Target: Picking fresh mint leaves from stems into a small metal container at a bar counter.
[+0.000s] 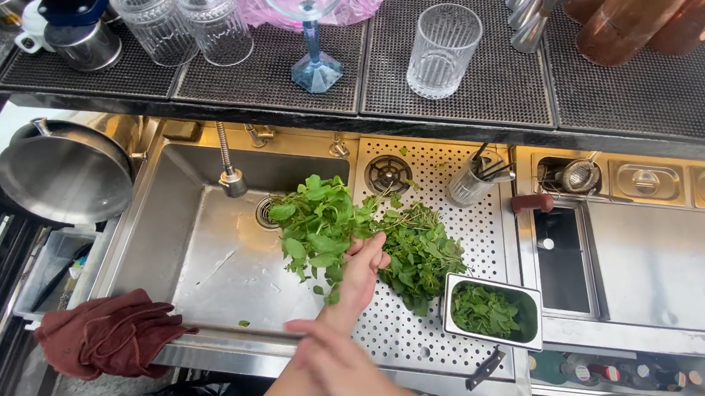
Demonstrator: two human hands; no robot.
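Observation:
My left hand (364, 266) is raised over the edge between the sink basin (206, 260) and the perforated drainboard (396, 329). It grips a bunch of green mint sprigs (317, 222) that hangs over the basin. A loose pile of mint (424, 251) lies on the drainboard just right of that hand. My right hand (336, 363) is blurred, low in view, crossing in front of my left wrist; its fingers point left and nothing shows in it. A small steel pan (532, 326) holding picked mint leaves stands at the drainboard's right edge.
A spring faucet (232, 179) hangs over the basin. A dark red cloth (107, 334) drapes the sink's front left corner, and a steel bowl (66, 174) sits at left. A black knife handle (483, 368) lies below the pan. Glasses (443, 48) and a blue-stemmed goblet (313, 33) stand on the rubber mat above.

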